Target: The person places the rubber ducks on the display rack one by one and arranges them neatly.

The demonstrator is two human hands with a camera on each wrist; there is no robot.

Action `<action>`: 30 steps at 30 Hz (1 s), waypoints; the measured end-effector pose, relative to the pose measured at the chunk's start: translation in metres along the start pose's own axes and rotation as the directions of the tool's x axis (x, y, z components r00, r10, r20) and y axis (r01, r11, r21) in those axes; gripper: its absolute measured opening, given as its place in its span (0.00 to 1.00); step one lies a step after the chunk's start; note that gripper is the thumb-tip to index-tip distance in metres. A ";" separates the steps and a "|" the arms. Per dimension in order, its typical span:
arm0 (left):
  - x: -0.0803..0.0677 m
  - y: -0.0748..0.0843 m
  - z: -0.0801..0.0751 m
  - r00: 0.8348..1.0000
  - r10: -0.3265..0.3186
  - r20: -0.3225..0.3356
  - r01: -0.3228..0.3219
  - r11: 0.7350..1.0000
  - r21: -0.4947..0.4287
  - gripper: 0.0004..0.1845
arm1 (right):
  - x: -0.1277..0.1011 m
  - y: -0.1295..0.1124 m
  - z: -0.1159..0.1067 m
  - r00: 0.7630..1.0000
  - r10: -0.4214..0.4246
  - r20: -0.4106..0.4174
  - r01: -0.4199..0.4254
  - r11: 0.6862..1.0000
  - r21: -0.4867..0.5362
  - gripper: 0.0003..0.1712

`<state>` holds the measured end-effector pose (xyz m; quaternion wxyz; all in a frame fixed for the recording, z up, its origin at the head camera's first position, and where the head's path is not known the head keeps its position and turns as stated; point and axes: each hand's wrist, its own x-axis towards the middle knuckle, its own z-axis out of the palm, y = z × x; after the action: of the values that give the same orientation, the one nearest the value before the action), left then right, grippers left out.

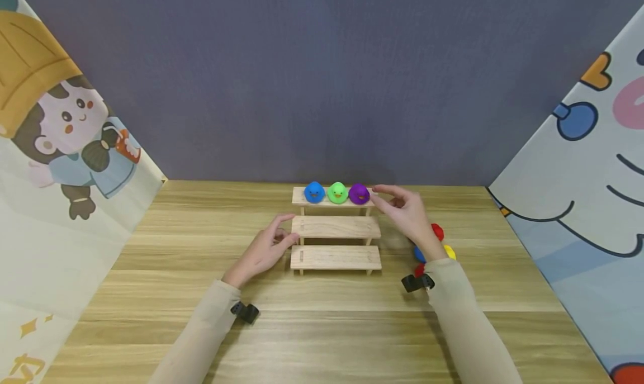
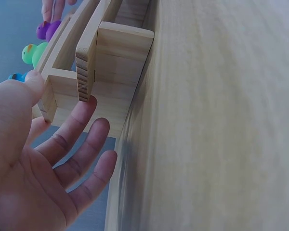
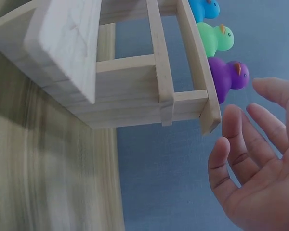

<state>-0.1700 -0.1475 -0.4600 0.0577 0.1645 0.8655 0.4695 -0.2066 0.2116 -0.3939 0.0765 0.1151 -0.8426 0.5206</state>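
Note:
A three-step wooden display stand (image 1: 336, 257) stands on the table. Its top step bears a blue rubber duck (image 1: 314, 193), a green rubber duck (image 1: 337, 193) and a purple rubber duck (image 1: 359, 194), side by side. My left hand (image 1: 264, 251) is at the stand's left end, thumb and index finger on either side of the middle step's end; its other fingers stretch loosely beside the lower step. Just right of the purple duck, my right hand (image 1: 405, 213) has its fingers spread. A gap shows between its fingertips and that duck (image 3: 227, 78) in the right wrist view.
Partly hidden by my right forearm, several more ducks lie on the table: a red one (image 1: 437, 231), a yellow one (image 1: 449, 252) and a blue one (image 1: 419, 254) among them. A grey-blue panel (image 1: 322, 82) rises behind the stand; printed panels flank the table.

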 end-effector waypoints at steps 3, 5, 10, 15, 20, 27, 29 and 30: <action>0.000 0.000 0.000 1.000 -0.001 -0.003 0.001 1.000 0.000 0.35 | -0.003 0.003 -0.002 1.000 0.004 -0.007 -0.004 1.000 0.006 0.23; 0.000 0.000 0.000 1.000 0.000 -0.005 0.000 1.000 0.002 0.35 | -0.006 0.006 -0.004 1.000 0.002 -0.009 -0.002 1.000 0.008 0.23; 0.000 0.000 0.000 1.000 -0.004 -0.010 0.004 1.000 0.007 0.35 | -0.012 0.014 -0.008 1.000 0.002 -0.016 -0.002 1.000 -0.004 0.22; 0.001 -0.001 0.000 1.000 -0.007 -0.012 0.007 1.000 0.006 0.35 | -0.018 0.022 -0.014 0.999 0.007 -0.035 -0.008 1.000 -0.026 0.21; 0.002 -0.003 0.001 1.000 0.000 -0.012 0.000 1.000 0.001 0.35 | -0.026 0.031 -0.021 0.999 0.021 -0.044 -0.023 0.999 -0.047 0.21; 0.002 -0.005 0.000 1.000 0.015 -0.010 -0.015 1.000 0.004 0.34 | -0.038 0.037 -0.032 0.996 0.057 -0.073 -0.063 0.994 -0.091 0.22; 0.002 -0.005 0.000 1.000 0.021 -0.008 -0.021 1.000 0.004 0.34 | -0.041 0.039 -0.035 0.995 0.053 -0.081 -0.061 0.993 -0.098 0.21; 0.002 -0.005 0.000 1.000 0.024 -0.007 -0.024 1.000 0.008 0.34 | -0.042 0.039 -0.036 0.995 0.048 -0.083 -0.056 0.993 -0.100 0.21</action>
<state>-0.1733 -0.1491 -0.4637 0.0483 0.1733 0.8655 0.4675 -0.1764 0.2657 -0.4220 0.1024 0.0679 -0.8672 0.4826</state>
